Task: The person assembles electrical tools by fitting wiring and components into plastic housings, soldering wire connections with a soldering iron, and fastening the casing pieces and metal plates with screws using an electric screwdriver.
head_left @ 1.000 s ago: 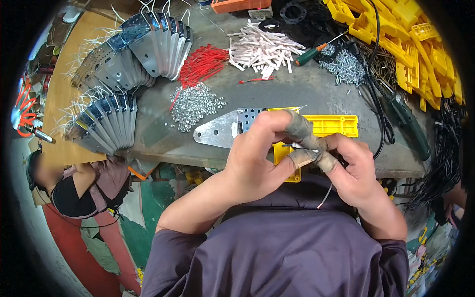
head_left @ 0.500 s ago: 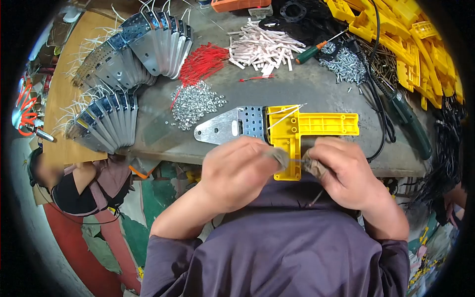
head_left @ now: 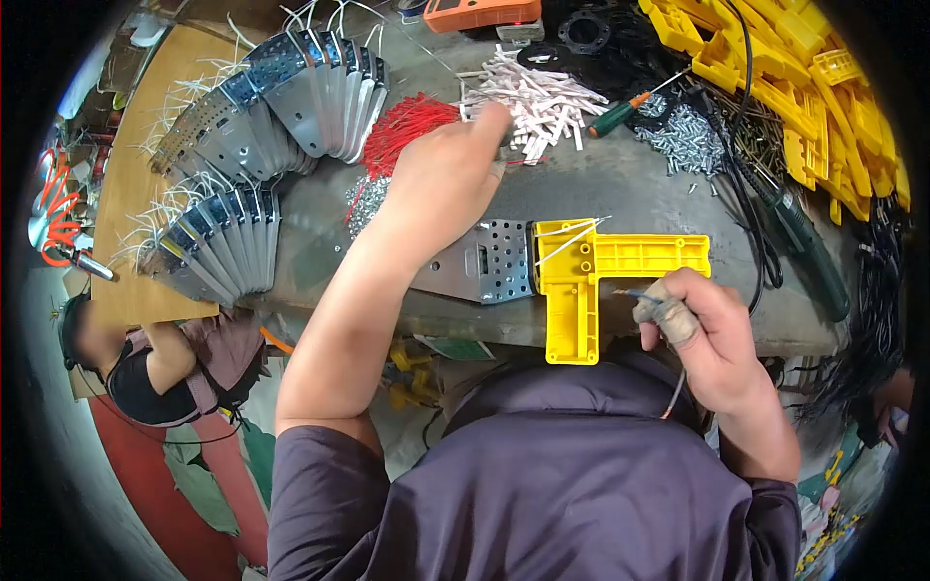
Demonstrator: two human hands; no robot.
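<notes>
My left hand is stretched over the bench, above the edge between the red thin pieces and the white short sleeves. Its fingertips point down and are mostly hidden, so any grip there cannot be made out. In my right hand, with covered fingertips, a dark cable is pinched; its bare copper-coloured end sticks out leftward. Between the hands lies a yellow plastic handle half, its ribbed inside facing up. A perforated metal plate joins its left side, and white wires cross the joint.
Fanned metal plates with white wires stand at the left. Metal nuts, screws, a green screwdriver, a dark green tool with a cord and yellow housings lie around. Another person sits at lower left.
My left hand has left the cable near the yellow handle and moved up and forward to the red and white piles. My right hand keeps the cable, slightly further right.
</notes>
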